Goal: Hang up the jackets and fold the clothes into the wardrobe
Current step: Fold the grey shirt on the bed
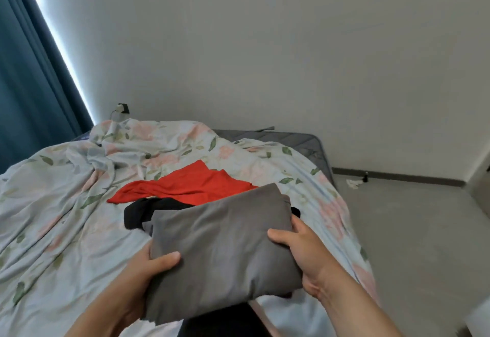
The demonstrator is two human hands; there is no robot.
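Fingers (169,258) (left hand (138,278), right hand (305,252)) clasp one grey garment (225,244) near one red garment (191,185), one black garment (143,210).

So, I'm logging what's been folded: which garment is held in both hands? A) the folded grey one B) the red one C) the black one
A: the left hand and right hand grip the folded grey garment by its sides, while the red garment and black garment lie on the bed.

Left of bed (53,204): rumpled sheet, open to pass over. Centre: red garment (191,185) and black garment (143,210), overlapping, in the way. Right: open floor (411,230). Far side: wall (265,58).
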